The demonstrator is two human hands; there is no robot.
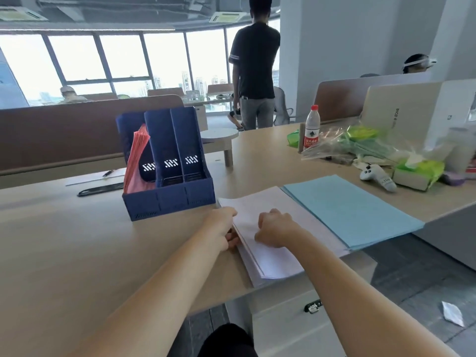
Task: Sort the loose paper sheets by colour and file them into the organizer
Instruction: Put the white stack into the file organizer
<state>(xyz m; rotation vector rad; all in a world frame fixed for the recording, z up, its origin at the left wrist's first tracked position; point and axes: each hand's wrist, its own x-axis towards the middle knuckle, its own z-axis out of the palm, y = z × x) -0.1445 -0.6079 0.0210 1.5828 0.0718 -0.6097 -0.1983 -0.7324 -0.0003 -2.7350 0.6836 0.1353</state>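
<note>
Gripping white stack [273, 264], left hand [220, 228]; right hand [275, 228] atop

Matt wood-look desk [77, 240], plastic organizer [167, 202].

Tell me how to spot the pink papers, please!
Look at the long wooden desk and find the dark blue file organizer standing on it. The pink sheets lean in its leftmost slot; the white stack and blue stack lie flat on the desk instead.
</note>
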